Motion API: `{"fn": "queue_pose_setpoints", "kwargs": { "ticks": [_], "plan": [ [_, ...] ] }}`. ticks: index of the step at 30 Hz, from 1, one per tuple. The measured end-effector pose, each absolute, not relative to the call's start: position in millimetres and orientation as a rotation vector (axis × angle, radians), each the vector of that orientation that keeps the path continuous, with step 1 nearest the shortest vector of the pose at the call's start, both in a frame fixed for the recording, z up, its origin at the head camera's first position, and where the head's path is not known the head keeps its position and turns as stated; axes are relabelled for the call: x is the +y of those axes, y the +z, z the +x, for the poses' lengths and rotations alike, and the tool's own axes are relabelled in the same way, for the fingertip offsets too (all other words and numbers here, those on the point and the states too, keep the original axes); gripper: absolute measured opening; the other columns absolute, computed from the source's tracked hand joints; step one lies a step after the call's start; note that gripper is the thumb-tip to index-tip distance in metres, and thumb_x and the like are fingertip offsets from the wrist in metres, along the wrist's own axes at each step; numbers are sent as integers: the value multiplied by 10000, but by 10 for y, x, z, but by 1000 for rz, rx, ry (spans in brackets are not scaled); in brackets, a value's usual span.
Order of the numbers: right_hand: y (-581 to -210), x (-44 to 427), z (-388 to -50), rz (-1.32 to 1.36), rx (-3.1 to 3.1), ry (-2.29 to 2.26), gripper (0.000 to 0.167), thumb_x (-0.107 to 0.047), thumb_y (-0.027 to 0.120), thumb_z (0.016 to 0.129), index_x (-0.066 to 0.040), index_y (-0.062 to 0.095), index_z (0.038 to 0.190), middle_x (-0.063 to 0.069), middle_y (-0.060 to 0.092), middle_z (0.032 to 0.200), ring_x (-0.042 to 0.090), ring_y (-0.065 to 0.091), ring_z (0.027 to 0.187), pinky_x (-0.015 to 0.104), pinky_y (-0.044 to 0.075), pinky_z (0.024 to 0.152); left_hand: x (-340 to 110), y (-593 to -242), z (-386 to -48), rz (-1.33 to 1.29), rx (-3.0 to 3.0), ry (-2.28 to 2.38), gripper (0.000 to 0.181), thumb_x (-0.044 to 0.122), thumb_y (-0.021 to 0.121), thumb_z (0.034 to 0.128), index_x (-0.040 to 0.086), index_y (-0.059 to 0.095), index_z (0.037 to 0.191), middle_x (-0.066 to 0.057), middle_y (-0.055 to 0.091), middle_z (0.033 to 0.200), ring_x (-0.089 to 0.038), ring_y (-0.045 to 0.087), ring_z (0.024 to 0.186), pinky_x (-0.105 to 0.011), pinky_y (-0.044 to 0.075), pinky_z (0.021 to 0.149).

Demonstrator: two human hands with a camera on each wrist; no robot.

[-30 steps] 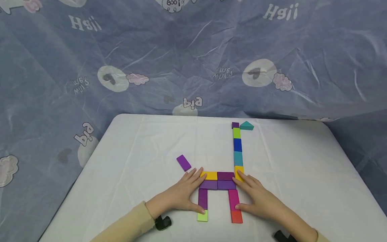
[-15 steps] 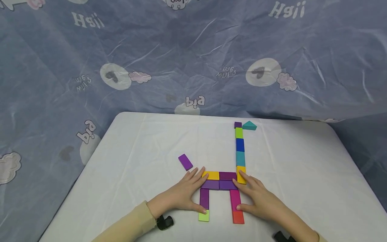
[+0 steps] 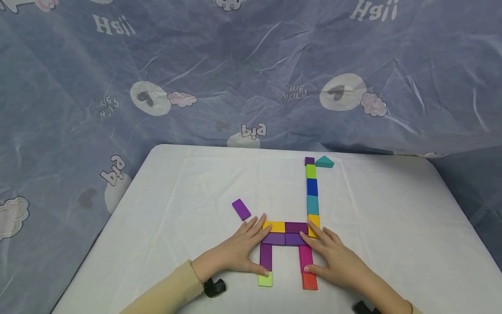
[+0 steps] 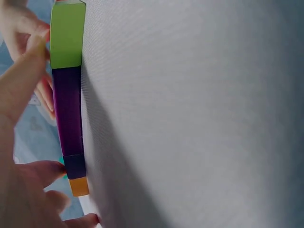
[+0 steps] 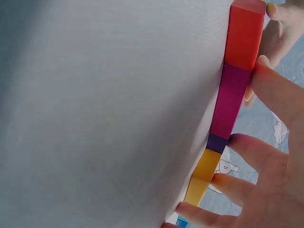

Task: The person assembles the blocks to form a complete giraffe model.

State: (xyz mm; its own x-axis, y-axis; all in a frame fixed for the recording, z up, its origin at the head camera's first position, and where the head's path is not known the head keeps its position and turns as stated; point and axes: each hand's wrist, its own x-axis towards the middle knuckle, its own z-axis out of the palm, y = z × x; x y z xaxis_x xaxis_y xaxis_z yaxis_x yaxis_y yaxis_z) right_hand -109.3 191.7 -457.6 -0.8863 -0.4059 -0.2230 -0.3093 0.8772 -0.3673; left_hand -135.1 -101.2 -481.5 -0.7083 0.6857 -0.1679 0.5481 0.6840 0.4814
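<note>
Flat on the table, coloured blocks form a figure like an animal with two legs and a long neck. My left hand spreads its fingers over the left side, thumb on the light green block and fingertips at the yellow block and purple body blocks. Across the right side lies my right hand, fingers spread. Its thumb touches near the joint of the pink block and red block; other fingertips touch the right purple body block and the neck's yellow block.
A loose purple block lies left of the figure. The neck rises through a teal block, blue block and green block to a small purple block. A teal triangle block sits beside it, near the table's far edge.
The head view has shifted slightly, so everything appears a little further right. My right hand has slid slightly left over the blocks. The block layout looks the same.
</note>
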Motion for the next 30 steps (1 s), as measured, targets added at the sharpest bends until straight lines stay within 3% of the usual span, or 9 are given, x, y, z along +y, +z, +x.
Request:
{"fn": "queue_pose_setpoints", "kwargs": {
  "ticks": [3,5,10,14,18,25,30],
  "plan": [
    [-4576,1909,-1081,-535,2764,-453,825,-581,760,747,-258,495,1459,83,262,1626,514,328,1377,684,515,820,-1014,-4812,-1368,955,2565,643,1050,641,695,800,172,185,1587,-74,-44,1673,-313,41,1542,-516,117,1239],
    [-4576,1906,-1075,-530,2762,-451,830,-582,762,742,-259,496,1458,82,263,1625,511,330,1375,684,515,820,-1022,-4790,-1382,933,2592,700,981,625,673,831,181,222,1581,-49,3,1677,-283,108,1539,-490,188,1231],
    [-4588,1906,-1072,-533,2751,-453,841,-589,759,741,-264,483,1467,83,259,1627,513,332,1373,679,517,824,-1096,-4691,-1490,852,2801,834,732,490,680,892,156,433,1496,-31,328,1603,-249,382,1411,-456,395,1131],
    [-4594,1910,-1081,-546,2761,-455,844,-586,761,743,-263,479,1470,82,253,1629,509,327,1378,665,527,818,-1200,-4634,-1653,693,2987,860,612,387,737,872,99,561,1382,-95,508,1455,-305,480,1293,-483,433,1075],
    [-4589,1912,-1087,-549,2767,-460,840,-578,764,745,-261,481,1469,84,251,1630,515,325,1378,663,531,809,-1283,-4654,-1793,483,3041,802,661,403,775,830,72,568,1363,-150,533,1398,-355,476,1265,-507,424,1063],
    [-4579,1909,-1075,-535,2738,-479,841,-577,761,747,-262,475,1472,85,240,1633,523,315,1378,682,522,798,-1263,-4779,-1850,282,2983,699,848,502,818,750,-1,519,1365,-199,528,1296,-332,503,1148,-444,493,961],
    [-4586,1911,-1075,-537,2741,-482,838,-578,760,748,-264,477,1471,81,240,1634,523,315,1381,686,520,798,-1219,-4786,-1831,283,3030,683,766,415,848,748,-23,545,1298,-186,550,1209,-312,515,1074,-425,502,911]
  ]
}}
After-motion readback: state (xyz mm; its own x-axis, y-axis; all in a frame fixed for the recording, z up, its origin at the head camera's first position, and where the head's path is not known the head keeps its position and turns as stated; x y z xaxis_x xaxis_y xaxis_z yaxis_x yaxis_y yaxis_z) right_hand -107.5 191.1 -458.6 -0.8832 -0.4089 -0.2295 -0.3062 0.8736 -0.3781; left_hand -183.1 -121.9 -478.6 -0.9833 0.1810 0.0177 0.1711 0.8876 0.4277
